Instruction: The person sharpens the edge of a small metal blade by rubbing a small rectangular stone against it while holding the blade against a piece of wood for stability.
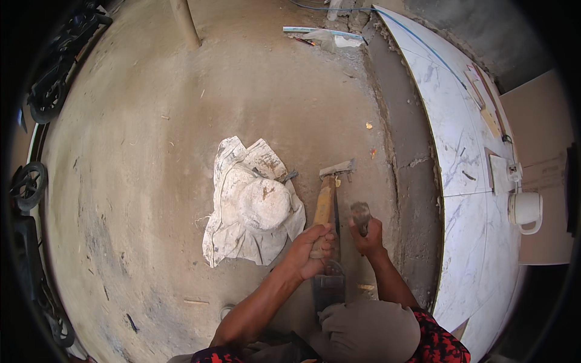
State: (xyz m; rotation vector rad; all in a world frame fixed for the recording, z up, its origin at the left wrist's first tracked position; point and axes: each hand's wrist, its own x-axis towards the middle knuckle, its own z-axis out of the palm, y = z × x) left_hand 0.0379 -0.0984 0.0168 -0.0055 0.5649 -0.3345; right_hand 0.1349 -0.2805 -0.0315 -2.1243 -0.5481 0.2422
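We see the left hand clamped round the wooden handle of a tool, metal head pointing away from the body, and just beside it, apart, the right hand closed on a blurry grey piece, kind unclear. Left of the tool we get a dirty white sack on the floor, a round whitish lump on it. Further out we have marble-look tiles and a white mug at right, a pole at top, wheels at far left
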